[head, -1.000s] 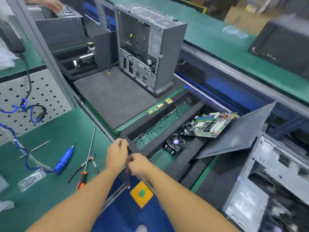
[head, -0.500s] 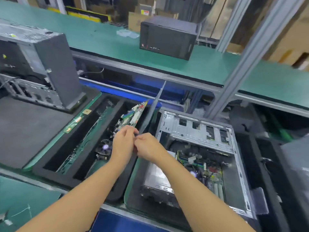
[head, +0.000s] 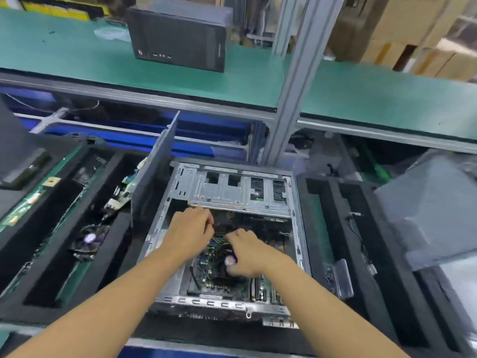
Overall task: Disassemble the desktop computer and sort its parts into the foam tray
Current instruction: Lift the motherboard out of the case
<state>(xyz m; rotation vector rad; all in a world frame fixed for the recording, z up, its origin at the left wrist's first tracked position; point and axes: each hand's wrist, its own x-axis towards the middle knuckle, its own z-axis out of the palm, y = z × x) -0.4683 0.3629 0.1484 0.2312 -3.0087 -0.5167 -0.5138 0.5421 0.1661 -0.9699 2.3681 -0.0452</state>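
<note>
Computer (head: 232, 192): lid off, flat beside the foam tray (head: 103, 257), insides up for reach.
Left hand (head: 189, 233): curled, seemingly pinching wires (head: 219, 240) to unplug.
Right hand (head: 249, 254): curled beside; grasp unclear.

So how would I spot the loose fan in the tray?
Find the open metal computer case in the middle. Left of it sits a black foam tray. The fan lies in a slot there: round, dark, pale centre, unlike the flat circuit board behind it.
</note>
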